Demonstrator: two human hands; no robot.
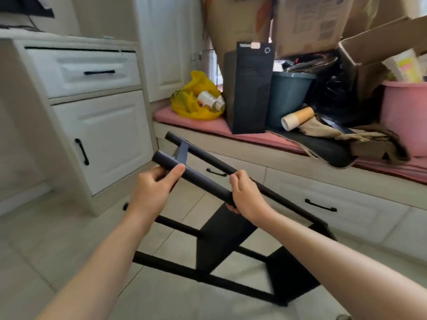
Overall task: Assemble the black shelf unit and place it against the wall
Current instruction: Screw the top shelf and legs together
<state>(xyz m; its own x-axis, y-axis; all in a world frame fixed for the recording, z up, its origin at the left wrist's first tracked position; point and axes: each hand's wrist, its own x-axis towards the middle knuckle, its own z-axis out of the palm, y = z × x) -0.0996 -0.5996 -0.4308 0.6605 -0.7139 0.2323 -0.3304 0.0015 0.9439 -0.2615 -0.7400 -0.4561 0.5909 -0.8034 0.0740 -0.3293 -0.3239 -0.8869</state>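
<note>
My left hand and right hand are apart, each wrapped around the near tube of the black shelf unit. The unit tilts half-raised over the tiled floor. I judge the step is standing it upright: lift evenly and pivot on the lower feet. A white cabinet stands close on the left. Ahead, a low counter carries a computer tower, a yellow bag and a pink tub, which narrows the swing.
</note>
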